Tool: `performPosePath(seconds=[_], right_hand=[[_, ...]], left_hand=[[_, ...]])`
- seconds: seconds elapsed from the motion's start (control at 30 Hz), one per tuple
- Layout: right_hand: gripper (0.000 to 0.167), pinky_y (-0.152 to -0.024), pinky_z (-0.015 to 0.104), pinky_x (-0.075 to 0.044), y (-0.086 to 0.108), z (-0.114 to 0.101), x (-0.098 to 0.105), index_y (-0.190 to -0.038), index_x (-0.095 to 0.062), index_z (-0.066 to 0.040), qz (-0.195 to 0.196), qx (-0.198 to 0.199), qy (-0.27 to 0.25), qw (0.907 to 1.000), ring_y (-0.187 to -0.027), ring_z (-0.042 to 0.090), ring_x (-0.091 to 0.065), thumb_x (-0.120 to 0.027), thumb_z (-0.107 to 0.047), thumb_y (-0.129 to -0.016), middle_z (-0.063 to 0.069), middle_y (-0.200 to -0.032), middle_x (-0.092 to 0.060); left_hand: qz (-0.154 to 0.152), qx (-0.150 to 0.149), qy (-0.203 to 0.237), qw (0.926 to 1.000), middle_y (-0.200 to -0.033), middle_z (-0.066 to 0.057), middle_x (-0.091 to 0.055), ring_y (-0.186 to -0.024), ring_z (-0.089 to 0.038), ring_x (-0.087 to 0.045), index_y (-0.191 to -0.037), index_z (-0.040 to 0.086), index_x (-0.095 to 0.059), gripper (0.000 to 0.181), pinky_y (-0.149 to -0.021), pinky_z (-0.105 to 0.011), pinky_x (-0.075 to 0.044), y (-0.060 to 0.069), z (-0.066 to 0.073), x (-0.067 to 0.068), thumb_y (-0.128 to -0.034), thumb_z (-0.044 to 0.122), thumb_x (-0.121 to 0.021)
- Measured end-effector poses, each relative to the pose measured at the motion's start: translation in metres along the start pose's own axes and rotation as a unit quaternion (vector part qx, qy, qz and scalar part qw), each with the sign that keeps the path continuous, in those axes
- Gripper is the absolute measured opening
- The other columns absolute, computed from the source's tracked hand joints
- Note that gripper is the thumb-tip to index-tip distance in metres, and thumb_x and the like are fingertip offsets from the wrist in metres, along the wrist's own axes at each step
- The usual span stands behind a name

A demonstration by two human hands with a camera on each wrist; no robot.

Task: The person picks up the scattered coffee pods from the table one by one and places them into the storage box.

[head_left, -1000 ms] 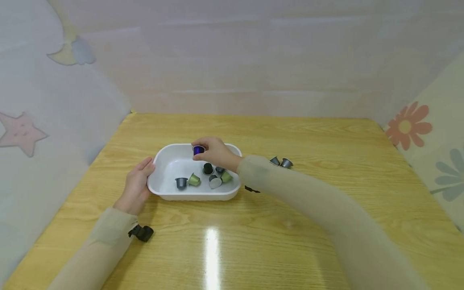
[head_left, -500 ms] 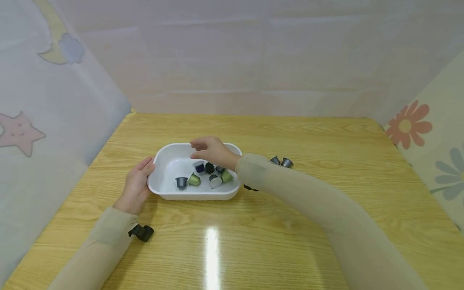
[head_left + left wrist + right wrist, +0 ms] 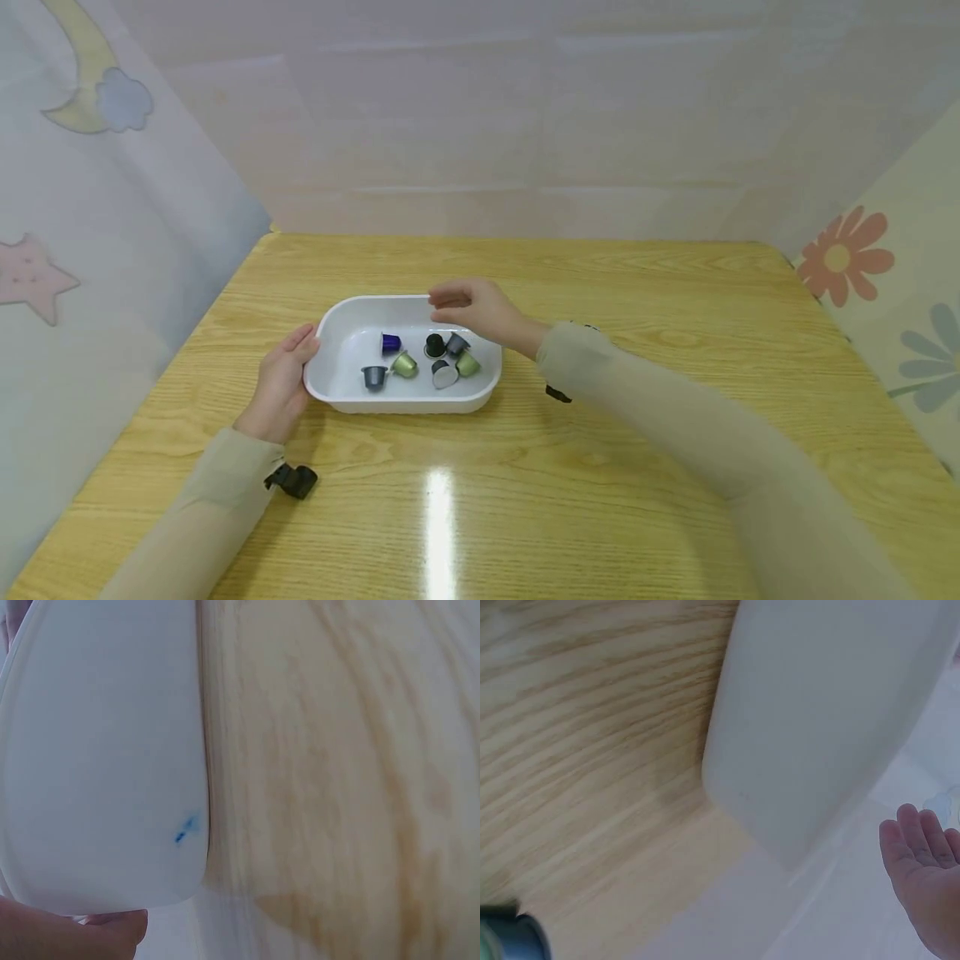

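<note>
In the head view, a white plastic tub [image 3: 408, 407] holds several coffee capsules: a purple capsule [image 3: 391, 343], a grey capsule [image 3: 374, 377], a green capsule [image 3: 405, 364] and others on the right side. My left hand [image 3: 281, 375] rests against the tub's left end, its fingers fairly straight along the outer wall. Above the tub's back right rim is my right hand [image 3: 487, 312], fingers loosely extended around nothing. The right wrist view shows that hand's palm and straight fingers beyond the tub's wall [image 3: 817, 712].
A dark capsule [image 3: 517, 937] lies on the wooden table [image 3: 592, 750] in the right wrist view's corner. In the head view, the right sleeve [image 3: 645, 383] covers most of that spot. Printed cloth walls [image 3: 480, 125] enclose the table's back and sides.
My right hand let go of the purple capsule, which dropped into the tub and now lies beside the green one. The hand then moved right. My left hand stays at the tub's end.
</note>
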State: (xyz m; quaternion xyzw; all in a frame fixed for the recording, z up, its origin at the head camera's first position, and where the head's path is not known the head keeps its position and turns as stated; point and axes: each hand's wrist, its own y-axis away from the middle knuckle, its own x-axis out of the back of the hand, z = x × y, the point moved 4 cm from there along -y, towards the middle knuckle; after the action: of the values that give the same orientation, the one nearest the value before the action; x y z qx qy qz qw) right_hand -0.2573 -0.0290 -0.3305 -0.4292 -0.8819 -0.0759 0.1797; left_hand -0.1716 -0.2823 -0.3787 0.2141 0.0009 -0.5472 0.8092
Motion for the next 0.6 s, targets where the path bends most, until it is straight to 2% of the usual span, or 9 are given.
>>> performPosePath(seconds=[0.3, 0.6], right_hand=[[0.042, -0.1, 0.032, -0.048, 0.029, 0.004, 0.033, -0.133, -0.057, 0.001, 0.013, -0.015, 0.004, 0.9998, -0.119, 0.023, -0.058, -0.067, -0.011, -0.093, 0.015, -0.13, -0.06], [0.041, -0.098, 0.034, -0.05, 0.048, 0.008, 0.054, -0.131, -0.057, 0.003, 0.032, -0.014, -0.01, 0.9993, -0.117, 0.027, -0.059, -0.067, -0.008, -0.092, 0.02, -0.129, -0.06]], left_hand=[[0.002, -0.002, -0.013, 0.9999, -0.16, -0.006, -0.019, -0.144, -0.012, -0.022, -0.155, 0.005, -0.013, 0.054, -0.113, -0.019, -0.026, 0.0, -0.001, 0.001, -0.1059, 0.01, -0.033], [0.003, 0.0, -0.02, 0.9998, -0.16, -0.006, -0.019, -0.144, -0.012, -0.022, -0.155, 0.005, -0.013, 0.054, -0.113, -0.02, -0.026, -0.001, -0.001, 0.001, -0.1061, 0.011, -0.033]])
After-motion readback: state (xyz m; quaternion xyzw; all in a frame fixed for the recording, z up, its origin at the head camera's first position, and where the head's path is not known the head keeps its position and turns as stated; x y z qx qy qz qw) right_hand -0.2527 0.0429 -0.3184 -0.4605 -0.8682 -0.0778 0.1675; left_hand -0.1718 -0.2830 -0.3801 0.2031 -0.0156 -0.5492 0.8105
